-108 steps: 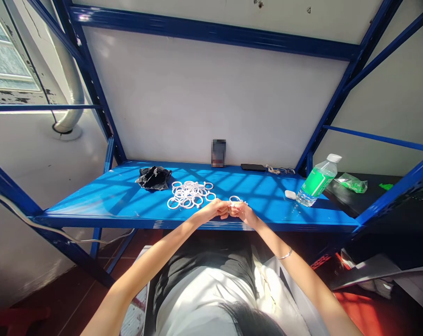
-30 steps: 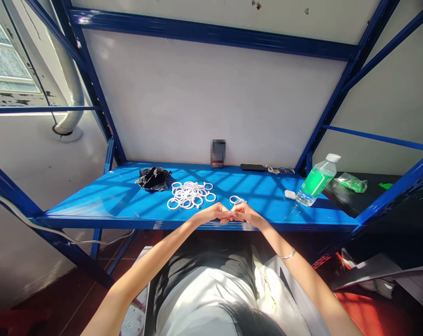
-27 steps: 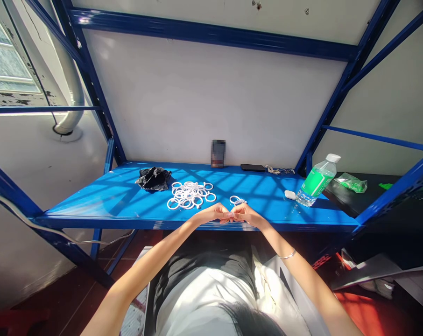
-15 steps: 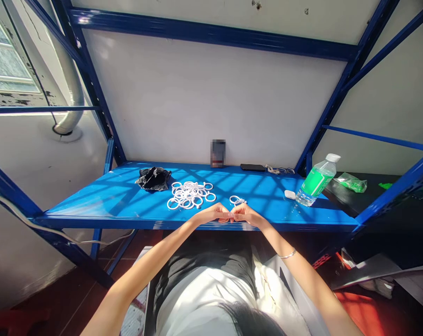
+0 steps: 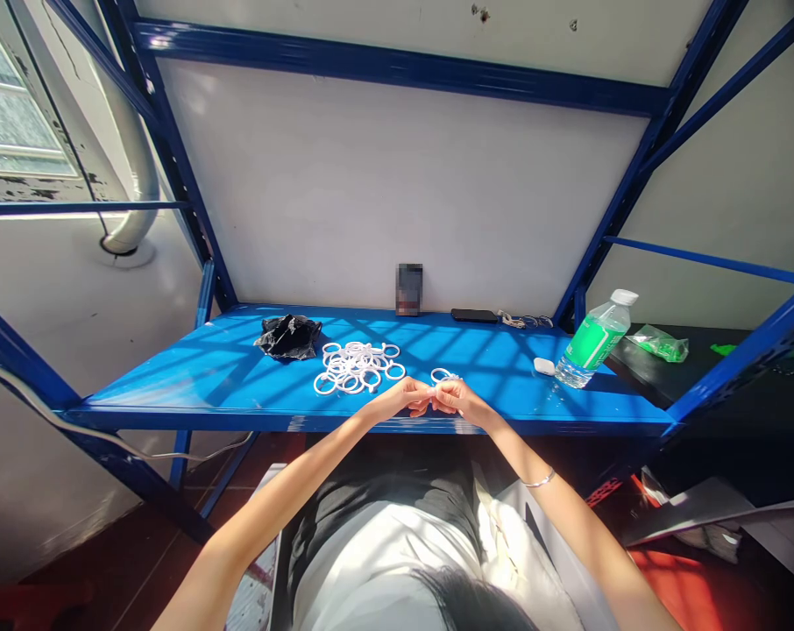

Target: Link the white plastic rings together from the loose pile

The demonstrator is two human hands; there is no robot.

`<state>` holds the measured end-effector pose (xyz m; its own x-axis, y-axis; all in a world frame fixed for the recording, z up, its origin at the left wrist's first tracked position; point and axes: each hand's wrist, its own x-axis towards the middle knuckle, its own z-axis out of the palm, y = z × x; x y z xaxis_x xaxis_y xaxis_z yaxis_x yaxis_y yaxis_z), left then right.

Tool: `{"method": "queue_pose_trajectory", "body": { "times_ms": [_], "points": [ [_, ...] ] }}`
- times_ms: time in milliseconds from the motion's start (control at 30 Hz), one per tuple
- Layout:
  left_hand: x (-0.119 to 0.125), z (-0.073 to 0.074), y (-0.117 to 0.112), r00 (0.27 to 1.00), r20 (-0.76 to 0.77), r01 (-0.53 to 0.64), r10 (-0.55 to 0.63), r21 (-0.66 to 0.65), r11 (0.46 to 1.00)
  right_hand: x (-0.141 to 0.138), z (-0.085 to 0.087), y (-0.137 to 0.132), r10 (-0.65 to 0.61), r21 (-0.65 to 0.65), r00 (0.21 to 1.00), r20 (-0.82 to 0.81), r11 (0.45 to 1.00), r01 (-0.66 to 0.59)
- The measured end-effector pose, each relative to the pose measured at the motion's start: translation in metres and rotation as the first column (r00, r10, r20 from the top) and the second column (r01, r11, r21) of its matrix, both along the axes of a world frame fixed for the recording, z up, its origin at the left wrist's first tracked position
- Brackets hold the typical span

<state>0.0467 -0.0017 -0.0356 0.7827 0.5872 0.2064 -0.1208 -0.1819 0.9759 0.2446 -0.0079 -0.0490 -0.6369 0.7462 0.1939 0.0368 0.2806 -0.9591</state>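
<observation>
At the front edge of the blue shelf (image 5: 495, 400), my left hand (image 5: 405, 397) and my right hand (image 5: 458, 398) meet fingertip to fingertip. Both are closed with bent, pinched fingers, and whatever they hold between them is too small or hidden to make out. Just beyond my right hand lie a few white rings (image 5: 442, 375), partly covered by it. A larger heap of white rings (image 5: 358, 364), some with small tabs, sits to the left, beyond my left hand.
A crumpled black plastic bag (image 5: 289, 336) lies left of the heap. At the back are a blurred dark upright object (image 5: 409, 289), a black phone (image 5: 474, 315) and a coiled cable (image 5: 525, 321). A white case (image 5: 544, 365) and a water bottle (image 5: 594, 342) are at right.
My fingers have shifted slightly, with the right hand curling a bit further over and covering more of the small ring group. The heap and other objects stay put.
</observation>
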Motion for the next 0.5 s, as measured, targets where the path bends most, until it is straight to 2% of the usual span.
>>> {"method": "queue_pose_trajectory", "body": {
  "times_ms": [167, 333, 500],
  "points": [
    [0.0006, -0.0014, 0.0001, 1.0, 0.015, 0.005, -0.004, -0.106, 0.994, -0.0015, -0.0005, 0.0002, -0.016, 0.014, 0.999, -0.034, 1.0, 0.017],
    [0.0011, -0.0059, 0.0026, 0.992, 0.126, 0.001, 0.023, -0.189, 0.982, -0.0033, 0.0005, -0.0009, 0.002, 0.006, 0.997, -0.082, 1.0, -0.002],
    [0.0005, -0.0079, 0.004, 0.992, 0.12, -0.006, 0.029, -0.192, 0.981, -0.0032, 0.0018, -0.0018, 0.007, 0.013, 0.998, -0.069, 1.0, -0.006]
  ]
}}
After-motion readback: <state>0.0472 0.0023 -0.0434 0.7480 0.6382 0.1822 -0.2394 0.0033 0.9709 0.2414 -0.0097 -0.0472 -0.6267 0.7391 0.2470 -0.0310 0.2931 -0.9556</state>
